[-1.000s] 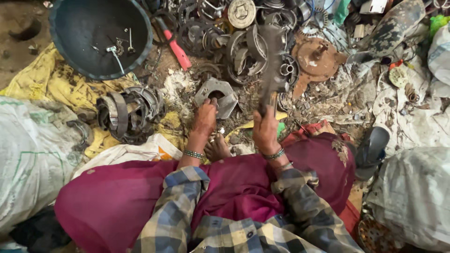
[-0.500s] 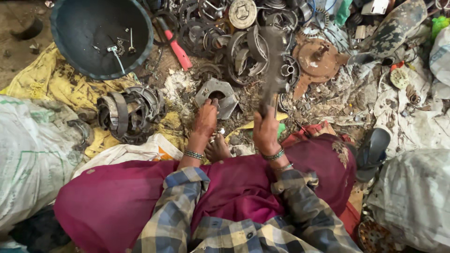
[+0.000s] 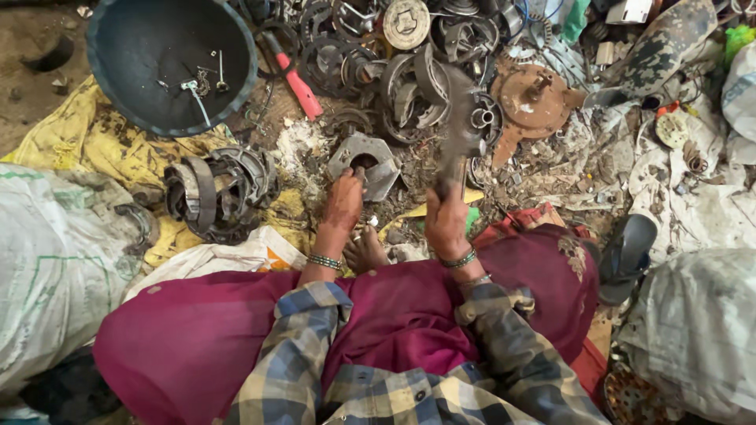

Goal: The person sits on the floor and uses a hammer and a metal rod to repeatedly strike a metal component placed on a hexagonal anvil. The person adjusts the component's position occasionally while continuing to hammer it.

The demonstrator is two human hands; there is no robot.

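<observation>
Head view: left hand [image 3: 343, 198] steadies the metal plate [image 3: 365, 161]; right hand [image 3: 446, 223] grips what looks like a hammer [image 3: 457, 130]. A glancing blow could strike fingers.

The light is soft and even, like daylight in shade. Nothing shines hard, and shadows are weak. The white sack [image 3: 47, 260] at 9 o'clock and the pale sack [image 3: 701, 330] at 4 o'clock look brightest. The inside of the dark bowl [image 3: 142, 55] at 11 o'clock is very dark. The hammer [image 3: 458, 130] in the right hand [image 3: 446, 224] is smeared with blur, just above the middle. The left hand [image 3: 344, 201] looks sharp. The corners bend a little and go dim, mostly at 7 o'clock.
</observation>
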